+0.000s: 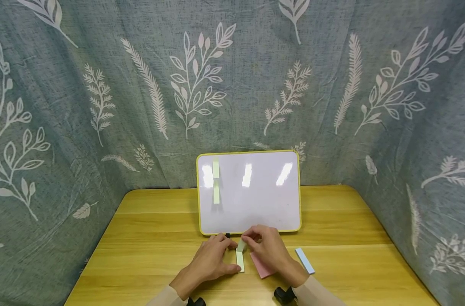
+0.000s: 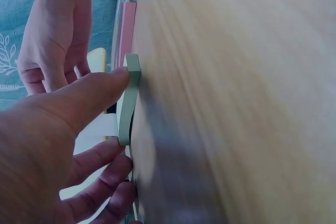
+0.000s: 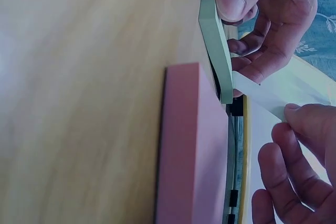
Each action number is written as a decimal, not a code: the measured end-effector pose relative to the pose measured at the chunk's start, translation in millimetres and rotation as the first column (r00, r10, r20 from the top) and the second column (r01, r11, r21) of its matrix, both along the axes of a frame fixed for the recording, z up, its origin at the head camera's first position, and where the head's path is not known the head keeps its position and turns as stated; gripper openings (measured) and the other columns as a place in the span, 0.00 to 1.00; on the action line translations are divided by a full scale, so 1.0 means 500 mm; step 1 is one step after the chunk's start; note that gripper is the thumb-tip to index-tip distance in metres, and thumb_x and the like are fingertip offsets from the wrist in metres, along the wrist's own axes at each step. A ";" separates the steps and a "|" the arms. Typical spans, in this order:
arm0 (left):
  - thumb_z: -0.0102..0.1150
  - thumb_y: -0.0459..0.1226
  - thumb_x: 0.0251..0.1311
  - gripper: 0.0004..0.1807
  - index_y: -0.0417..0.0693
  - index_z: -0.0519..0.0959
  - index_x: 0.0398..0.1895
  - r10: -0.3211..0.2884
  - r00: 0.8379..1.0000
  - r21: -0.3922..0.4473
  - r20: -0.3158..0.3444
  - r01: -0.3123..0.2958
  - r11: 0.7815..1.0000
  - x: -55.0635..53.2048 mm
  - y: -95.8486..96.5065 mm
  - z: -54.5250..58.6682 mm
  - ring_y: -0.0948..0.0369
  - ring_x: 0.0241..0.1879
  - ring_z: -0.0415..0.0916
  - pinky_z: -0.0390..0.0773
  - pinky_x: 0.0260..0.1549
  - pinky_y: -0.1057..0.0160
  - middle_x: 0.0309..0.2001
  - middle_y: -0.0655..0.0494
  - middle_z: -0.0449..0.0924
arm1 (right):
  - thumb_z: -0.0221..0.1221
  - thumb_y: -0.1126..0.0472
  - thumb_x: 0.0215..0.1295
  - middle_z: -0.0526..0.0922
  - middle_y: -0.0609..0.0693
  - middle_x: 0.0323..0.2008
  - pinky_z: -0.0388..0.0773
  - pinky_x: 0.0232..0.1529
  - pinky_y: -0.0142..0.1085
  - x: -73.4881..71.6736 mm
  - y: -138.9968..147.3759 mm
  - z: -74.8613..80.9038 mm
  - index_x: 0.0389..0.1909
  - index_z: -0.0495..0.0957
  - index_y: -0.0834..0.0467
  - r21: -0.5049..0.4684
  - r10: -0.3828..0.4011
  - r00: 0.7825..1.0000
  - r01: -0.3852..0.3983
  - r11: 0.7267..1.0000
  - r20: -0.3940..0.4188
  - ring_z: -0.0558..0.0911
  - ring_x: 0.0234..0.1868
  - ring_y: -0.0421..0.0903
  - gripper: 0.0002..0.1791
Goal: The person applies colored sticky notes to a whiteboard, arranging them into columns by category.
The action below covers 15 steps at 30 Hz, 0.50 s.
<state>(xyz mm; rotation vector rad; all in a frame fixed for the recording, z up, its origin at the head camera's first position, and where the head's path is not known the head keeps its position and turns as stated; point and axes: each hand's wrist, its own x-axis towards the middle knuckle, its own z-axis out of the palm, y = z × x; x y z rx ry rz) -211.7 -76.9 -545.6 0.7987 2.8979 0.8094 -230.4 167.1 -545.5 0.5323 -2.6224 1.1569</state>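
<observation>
A narrow pad of pale green sticky notes [image 1: 240, 262] lies on the table in front of the whiteboard. My left hand [image 1: 212, 260] steadies it, thumb at its near end and a fingertip at its far end. My right hand [image 1: 270, 248] pinches the top sticky note [image 3: 261, 97] between thumb and index finger. That sheet is lifted away from the pad, with one end still against the pad's far end. In the right wrist view, the other fingers of the right hand curl loosely below the pinch.
A yellow-framed whiteboard [image 1: 255, 208] stands behind the hands, bearing two green sticky notes, an upper strip [image 1: 216, 169] and a lower strip [image 1: 216, 193]. A pink pad [image 1: 261, 267] lies partly under the right hand. Farther right is a narrow blue pad [image 1: 304, 260]. Patterned curtain surrounds the wooden table [image 1: 148, 246].
</observation>
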 end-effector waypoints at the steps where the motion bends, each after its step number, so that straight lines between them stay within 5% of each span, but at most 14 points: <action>1: 0.90 0.59 0.58 0.32 0.60 0.90 0.63 0.000 1.000 0.000 0.001 0.000 1.000 0.001 0.000 0.000 0.59 0.56 0.80 0.80 0.56 0.50 0.56 0.61 0.86 | 0.78 0.59 0.77 0.95 0.37 0.37 0.83 0.41 0.29 -0.001 0.000 -0.001 0.41 0.96 0.44 0.004 -0.008 1.000 0.008 1.000 -0.008 0.84 0.36 0.29 0.05; 6: 0.90 0.58 0.59 0.32 0.59 0.90 0.63 0.001 1.000 0.007 -0.001 -0.001 1.000 0.003 0.000 0.001 0.59 0.56 0.80 0.79 0.55 0.51 0.56 0.61 0.86 | 0.78 0.59 0.76 0.91 0.38 0.34 0.77 0.38 0.29 -0.005 0.001 -0.002 0.40 0.97 0.46 0.013 -0.032 0.999 0.033 0.999 -0.039 0.78 0.34 0.32 0.03; 15: 0.91 0.57 0.59 0.33 0.57 0.90 0.64 0.007 1.000 0.021 -0.004 -0.007 1.000 0.005 0.000 -0.004 0.58 0.57 0.80 0.78 0.55 0.52 0.55 0.60 0.86 | 0.78 0.59 0.77 0.96 0.37 0.38 0.82 0.43 0.30 -0.011 0.004 0.002 0.41 0.97 0.46 0.005 -0.054 0.998 0.054 0.999 0.033 0.85 0.37 0.31 0.03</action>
